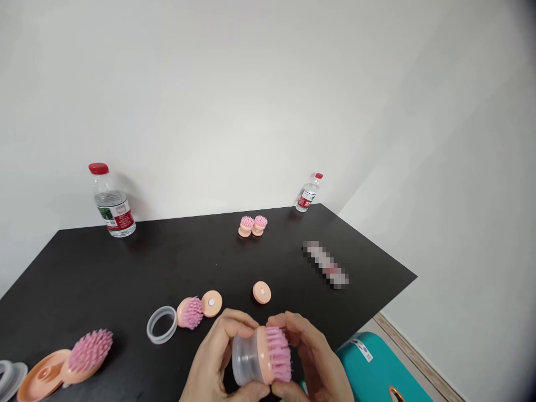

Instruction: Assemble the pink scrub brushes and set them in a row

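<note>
Pink-bristled brush (263,356) in the grip of left hand (213,357) and right hand (316,354), long axis crosswise, near level, bristles (280,354) rightward.

It is a plain indoor room, with white walls (234,100) and a black table (180,251). Its exact kind is unclear.

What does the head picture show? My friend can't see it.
The left hand and right hand hold a pink-bristled brush and clear cup at a black table. More brushes, a ring and discs are around; two red-capped bottles stand behind.
</note>
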`<state>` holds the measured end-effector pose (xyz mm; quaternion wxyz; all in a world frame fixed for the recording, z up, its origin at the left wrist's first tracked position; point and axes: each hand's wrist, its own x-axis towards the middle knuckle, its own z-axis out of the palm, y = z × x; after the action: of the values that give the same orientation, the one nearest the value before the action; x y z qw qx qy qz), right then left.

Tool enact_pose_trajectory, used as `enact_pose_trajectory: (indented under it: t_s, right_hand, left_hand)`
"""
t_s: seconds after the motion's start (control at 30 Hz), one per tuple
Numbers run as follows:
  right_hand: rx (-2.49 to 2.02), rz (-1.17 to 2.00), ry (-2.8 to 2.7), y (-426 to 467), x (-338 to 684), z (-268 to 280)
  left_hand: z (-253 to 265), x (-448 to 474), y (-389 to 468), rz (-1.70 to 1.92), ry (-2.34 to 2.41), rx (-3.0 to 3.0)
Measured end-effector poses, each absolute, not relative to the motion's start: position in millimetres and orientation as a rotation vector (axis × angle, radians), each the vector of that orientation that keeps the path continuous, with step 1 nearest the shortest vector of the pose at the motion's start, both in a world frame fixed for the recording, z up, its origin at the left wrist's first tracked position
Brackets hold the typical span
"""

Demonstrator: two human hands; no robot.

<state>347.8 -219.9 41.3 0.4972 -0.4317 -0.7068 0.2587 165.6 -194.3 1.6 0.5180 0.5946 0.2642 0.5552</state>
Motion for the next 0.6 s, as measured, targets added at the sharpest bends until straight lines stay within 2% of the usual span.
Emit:
enact_pose_trajectory:
  t_s: [0.4,0.6]
  right_hand:
    - [-1.065,0.634,-1.699,-220.2,347.8,41.3]
    - [-1.101,0.742,-1.550,-222.6,344.2,33.1]
  left_hand:
    - [-4.5,171.2,-197.0,1.338,0.645,1.457]
    - [-7.5,169.5,-197.2,1.494,0.728,1.706]
